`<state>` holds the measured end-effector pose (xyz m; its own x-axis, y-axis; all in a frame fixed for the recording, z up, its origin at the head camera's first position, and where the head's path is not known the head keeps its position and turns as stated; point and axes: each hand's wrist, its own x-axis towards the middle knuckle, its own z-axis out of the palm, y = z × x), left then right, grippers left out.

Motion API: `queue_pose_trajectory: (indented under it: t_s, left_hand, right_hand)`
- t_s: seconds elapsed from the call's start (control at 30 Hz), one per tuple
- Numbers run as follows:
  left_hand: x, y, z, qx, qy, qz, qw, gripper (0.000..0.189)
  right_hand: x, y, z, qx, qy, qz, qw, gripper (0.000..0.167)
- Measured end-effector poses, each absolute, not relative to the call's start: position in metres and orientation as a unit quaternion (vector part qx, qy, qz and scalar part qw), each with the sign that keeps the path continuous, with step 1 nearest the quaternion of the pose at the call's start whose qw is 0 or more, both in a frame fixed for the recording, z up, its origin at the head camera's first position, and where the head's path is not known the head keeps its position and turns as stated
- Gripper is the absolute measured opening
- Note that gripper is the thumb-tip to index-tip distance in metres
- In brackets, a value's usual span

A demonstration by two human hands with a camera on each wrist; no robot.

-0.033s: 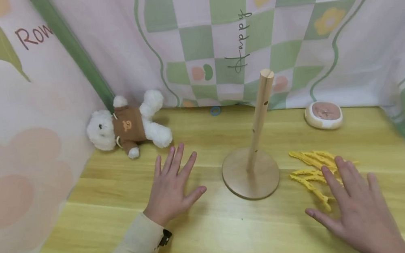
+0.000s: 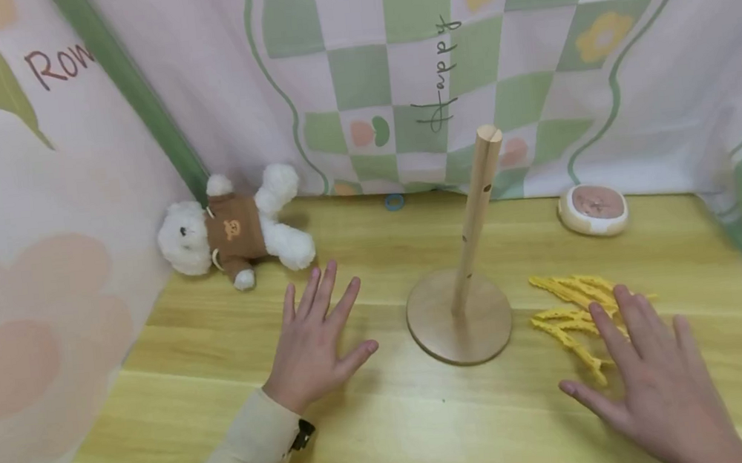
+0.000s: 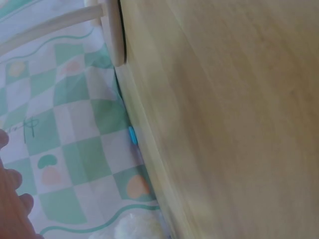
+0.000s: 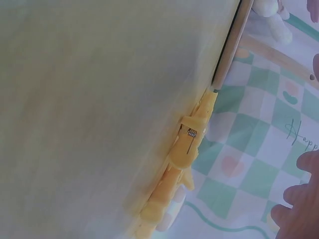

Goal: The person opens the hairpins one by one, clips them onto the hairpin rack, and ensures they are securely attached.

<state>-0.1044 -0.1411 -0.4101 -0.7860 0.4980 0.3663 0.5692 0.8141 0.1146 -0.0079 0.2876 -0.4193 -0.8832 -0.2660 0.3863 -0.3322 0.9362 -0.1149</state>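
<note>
My left hand (image 2: 311, 350) hovers over the table with its fingers spread, holding nothing. My right hand (image 2: 660, 375), also spread and holding nothing, is raised above the right side. Its fingertips overlap some yellow plastic clips (image 2: 563, 315) in the head view but stand apart from them in the right wrist view. These clips are long and branch-like; a metal spring (image 4: 192, 133) shows on one. Between the hands stands a wooden post (image 2: 475, 221) with small holes, upright on a round wooden base (image 2: 434, 333). The far ends of the clips are hidden behind my right fingers.
A white plush toy in a brown shirt (image 2: 246, 228) lies at the back left of the wooden table (image 2: 391, 438). At the back are a small blue ring (image 2: 394, 202) and a white rounded device with a pink face (image 2: 593, 208). A checkered curtain (image 2: 359, 76) hangs behind.
</note>
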Motion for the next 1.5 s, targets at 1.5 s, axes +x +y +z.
queue_pose_trajectory:
  t_s: [1.5]
  left_hand:
    - [-0.100, -0.119, -0.441, -0.250, -0.931, -0.247, 0.100, 0.094]
  right_hand:
    - [0.002, 0.307, -0.432, -0.001, -0.967, 0.247, 0.061, 0.080]
